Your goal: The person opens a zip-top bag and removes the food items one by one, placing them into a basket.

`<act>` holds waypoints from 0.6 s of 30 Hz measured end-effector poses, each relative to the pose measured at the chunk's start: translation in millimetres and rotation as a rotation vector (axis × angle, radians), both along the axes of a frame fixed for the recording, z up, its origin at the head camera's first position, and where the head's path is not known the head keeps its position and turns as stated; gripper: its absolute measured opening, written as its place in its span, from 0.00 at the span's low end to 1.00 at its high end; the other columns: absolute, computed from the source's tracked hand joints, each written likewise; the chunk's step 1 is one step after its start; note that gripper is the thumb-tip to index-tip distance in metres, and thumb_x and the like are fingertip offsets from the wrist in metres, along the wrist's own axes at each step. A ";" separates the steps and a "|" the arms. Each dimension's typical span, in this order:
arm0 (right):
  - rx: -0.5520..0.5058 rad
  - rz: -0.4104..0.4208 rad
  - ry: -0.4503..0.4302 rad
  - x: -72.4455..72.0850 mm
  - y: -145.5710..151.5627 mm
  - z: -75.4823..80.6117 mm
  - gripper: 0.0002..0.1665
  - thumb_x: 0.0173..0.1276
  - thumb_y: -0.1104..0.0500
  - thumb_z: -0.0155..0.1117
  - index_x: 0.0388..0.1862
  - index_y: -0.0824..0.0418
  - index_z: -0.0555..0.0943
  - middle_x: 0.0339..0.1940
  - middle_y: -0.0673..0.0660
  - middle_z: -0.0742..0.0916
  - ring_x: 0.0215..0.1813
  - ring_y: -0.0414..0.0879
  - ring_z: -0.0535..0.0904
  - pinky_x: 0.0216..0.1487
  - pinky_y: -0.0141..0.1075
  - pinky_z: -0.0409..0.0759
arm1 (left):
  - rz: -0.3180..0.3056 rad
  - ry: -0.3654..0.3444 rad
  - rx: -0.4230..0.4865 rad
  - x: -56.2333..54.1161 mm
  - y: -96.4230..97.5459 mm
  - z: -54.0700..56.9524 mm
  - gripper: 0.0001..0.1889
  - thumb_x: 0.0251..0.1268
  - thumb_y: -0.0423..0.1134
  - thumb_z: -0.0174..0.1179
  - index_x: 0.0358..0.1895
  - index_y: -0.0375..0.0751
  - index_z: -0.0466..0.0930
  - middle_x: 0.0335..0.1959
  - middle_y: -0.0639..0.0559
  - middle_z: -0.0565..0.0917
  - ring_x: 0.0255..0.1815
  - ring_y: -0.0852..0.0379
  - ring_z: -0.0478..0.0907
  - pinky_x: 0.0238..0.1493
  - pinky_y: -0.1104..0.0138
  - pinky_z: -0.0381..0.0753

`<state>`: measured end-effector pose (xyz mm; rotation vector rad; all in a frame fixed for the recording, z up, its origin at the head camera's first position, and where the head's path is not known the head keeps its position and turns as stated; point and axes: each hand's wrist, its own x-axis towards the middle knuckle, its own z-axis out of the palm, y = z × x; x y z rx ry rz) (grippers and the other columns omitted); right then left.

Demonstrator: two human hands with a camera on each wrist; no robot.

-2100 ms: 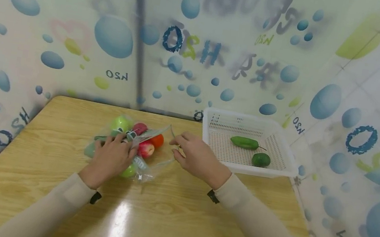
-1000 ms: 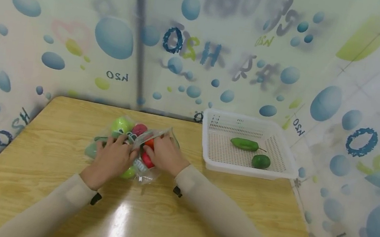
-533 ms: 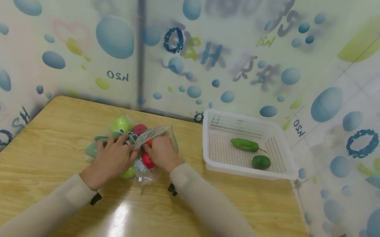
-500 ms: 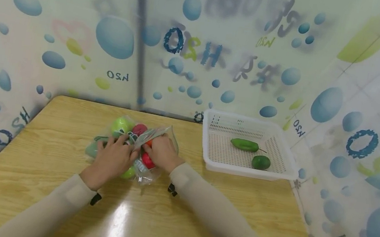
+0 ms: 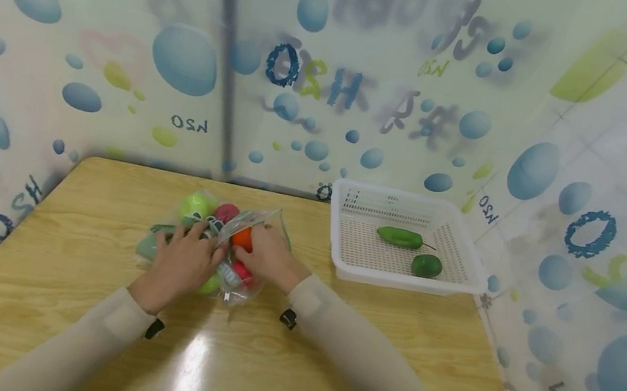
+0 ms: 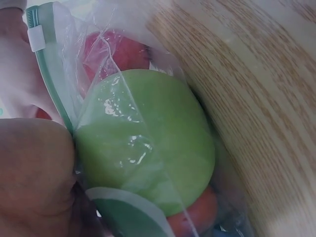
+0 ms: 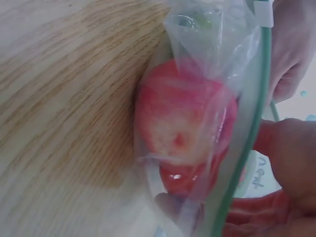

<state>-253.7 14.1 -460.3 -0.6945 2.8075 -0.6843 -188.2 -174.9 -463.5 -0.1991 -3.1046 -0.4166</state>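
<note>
Our right grip [image 5: 273,256] clasps the tomato [image 5: 243,238], round and just leftward inside the bag [image 5: 228,275] — nearer than our left grip [image 5: 180,265], spread over the bag.

Right fingers [image 7: 259,210] partly hidden by bag [image 7: 212,44]; print [image 5: 229,274] too small to read; sleeves [image 5: 368,359] cut off.
</note>
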 end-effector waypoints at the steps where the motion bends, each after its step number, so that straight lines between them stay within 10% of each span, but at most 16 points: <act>1: 0.001 0.004 0.016 1.7 0.9 1.0 0.30 0.87 0.49 0.74 0.75 0.68 0.82 0.56 0.61 0.93 0.44 0.43 0.86 0.43 0.29 0.88 | 0.000 -0.001 0.000 0.3 -0.2 0.6 0.29 0.99 0.57 0.47 0.72 0.41 0.91 0.83 0.25 0.77 0.77 0.14 0.75 0.67 0.14 0.70; 18: -0.066 0.060 0.178 28.5 29.6 23.4 0.38 0.78 0.49 0.82 0.80 0.64 0.83 0.73 0.62 0.87 0.59 0.51 0.91 0.61 0.39 0.95 | 0.021 -0.038 -0.003 -4.7 -0.2 -3.7 0.31 0.99 0.58 0.44 0.75 0.41 0.88 0.86 0.27 0.74 0.80 0.15 0.72 0.72 0.14 0.67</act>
